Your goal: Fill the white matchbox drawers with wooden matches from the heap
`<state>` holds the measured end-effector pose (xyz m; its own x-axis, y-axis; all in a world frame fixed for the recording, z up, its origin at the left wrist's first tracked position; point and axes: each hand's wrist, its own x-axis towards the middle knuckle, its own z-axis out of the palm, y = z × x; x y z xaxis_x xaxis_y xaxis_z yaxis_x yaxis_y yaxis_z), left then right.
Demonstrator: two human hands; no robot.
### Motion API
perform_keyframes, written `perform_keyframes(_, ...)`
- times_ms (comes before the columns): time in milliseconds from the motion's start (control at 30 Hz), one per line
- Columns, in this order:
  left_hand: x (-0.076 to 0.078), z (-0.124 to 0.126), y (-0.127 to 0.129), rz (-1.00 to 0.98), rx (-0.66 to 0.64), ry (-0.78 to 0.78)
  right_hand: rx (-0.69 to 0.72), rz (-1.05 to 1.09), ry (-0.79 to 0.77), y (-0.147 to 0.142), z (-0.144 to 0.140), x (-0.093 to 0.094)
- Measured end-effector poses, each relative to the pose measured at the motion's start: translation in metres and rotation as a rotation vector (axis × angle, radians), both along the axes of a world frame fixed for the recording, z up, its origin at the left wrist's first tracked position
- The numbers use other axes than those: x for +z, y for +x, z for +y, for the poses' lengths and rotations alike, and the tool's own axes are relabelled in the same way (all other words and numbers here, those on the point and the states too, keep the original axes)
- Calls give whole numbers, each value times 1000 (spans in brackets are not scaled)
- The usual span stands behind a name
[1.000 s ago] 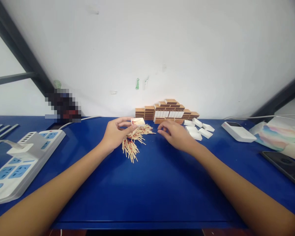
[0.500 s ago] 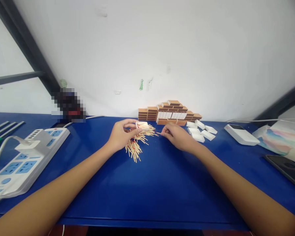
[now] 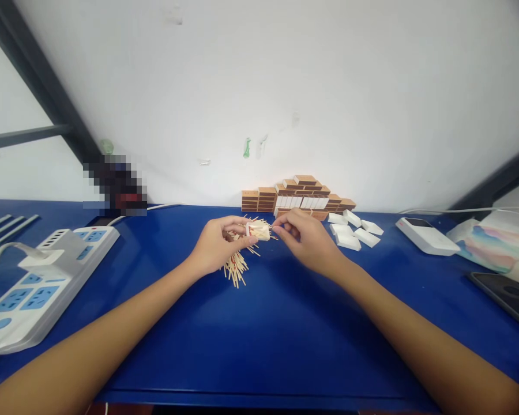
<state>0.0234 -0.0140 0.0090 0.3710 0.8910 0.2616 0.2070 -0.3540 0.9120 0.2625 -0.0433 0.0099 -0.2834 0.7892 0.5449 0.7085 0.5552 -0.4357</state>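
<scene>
Our left hand has tilted the matchbox tray towards our right hand, whose grip, now raised, pinches a matchstick beside it.

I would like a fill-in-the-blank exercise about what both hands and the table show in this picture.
1. The left hand holds a small tray filled with ____.
2. The loose matches lie on a table coloured ____.
3. The stacked matchboxes stand against the ____.
4. The power strip lies on the person's ____ side.

Missing words: matches; blue; wall; left
</scene>
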Motion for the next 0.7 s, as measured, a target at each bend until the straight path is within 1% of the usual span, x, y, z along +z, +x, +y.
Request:
perform_keyframes(100, 3, 7, -5, -1, 64, 11, -45, -45, -32, 6, 16, -10)
perform_keyframes(233, 4, 11, -7, 5, 93, 19, 2, -171, -137, 3, 33, -23)
perform_keyframes(333, 5, 9, -6, 11, 98, 18, -4, -202, -171, 2, 36, -26)
perform_keyframes(533, 6, 7, -6, 19, 89, 10, -9, -169, -176, 11, 27, -17)
perform_keyframes(700, 1, 5, -4, 39, 65, 23, -41, -64, -110, 15, 18, -5)
